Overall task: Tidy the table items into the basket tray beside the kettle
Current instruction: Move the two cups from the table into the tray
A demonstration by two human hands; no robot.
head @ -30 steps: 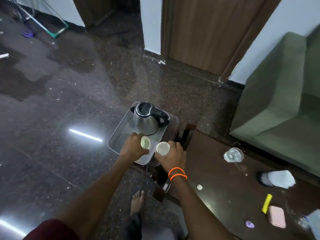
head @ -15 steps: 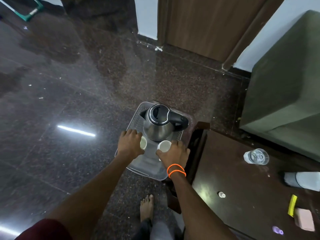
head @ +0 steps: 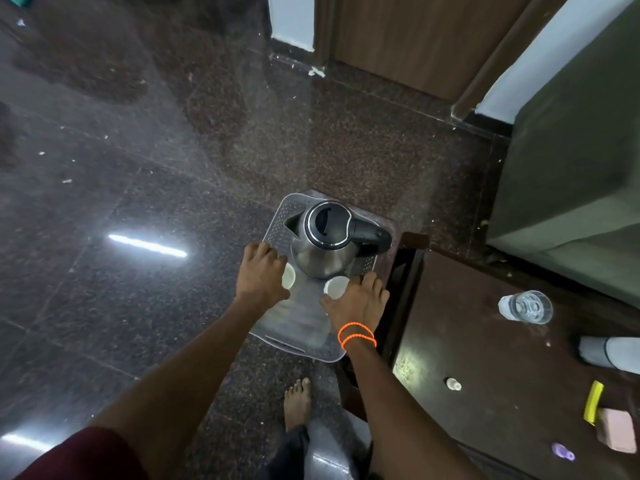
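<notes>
Left hand (head: 262, 277) hides most of left cup (head: 288, 276); white bottle (head: 609, 352) cut by right edge.

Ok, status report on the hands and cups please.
Left hand on left cup, right hand on right cup. Both cups in tray beside kettle. Nothing blocking.

Dark speckled granite floor (head: 138, 150) with a bright light reflection (head: 147, 244). Brown wooden door (head: 408, 39), white wall (head: 290, 15). Green sofa (head: 571, 161) beside dark wooden table (head: 485, 358).
</notes>
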